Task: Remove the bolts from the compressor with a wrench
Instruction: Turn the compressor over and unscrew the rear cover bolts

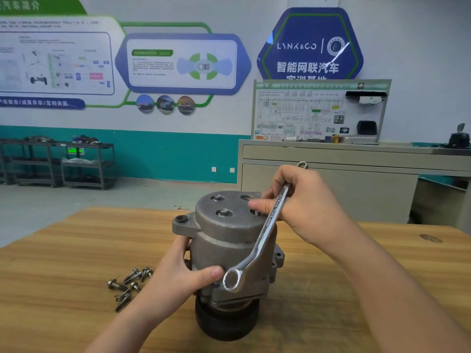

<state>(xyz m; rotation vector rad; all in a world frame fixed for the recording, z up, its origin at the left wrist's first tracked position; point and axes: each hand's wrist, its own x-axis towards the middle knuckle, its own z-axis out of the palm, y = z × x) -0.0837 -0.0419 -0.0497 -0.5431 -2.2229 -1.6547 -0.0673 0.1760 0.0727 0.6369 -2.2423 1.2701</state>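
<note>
1. While the left hand (175,271) grips the near left side of the compressor (229,250), fingers curled round the body and thumb pressed on the front, the unit stands upright on its black pulley end in the middle of the wooden surface (63,263).
2. The right hand (298,202) holds the wrench (265,233) across its fingers, which curl round the shank near the far end.
3. The wrench slants from the far right down to the near left, its near ring end hanging in front of the compressor body, just beside the left thumb.
4. The right fingertips (254,206) reach onto the compressor's flat top face, at its right edge.
5. Two bolts (223,212) sit in recessed holes on the left part of that top face.
6. Several loose bolts (127,284) lie in a small cluster on the surface, left of the compressor and near the left wrist.
7. A grey cabinet (331,179) stands farther off at the right.
</note>
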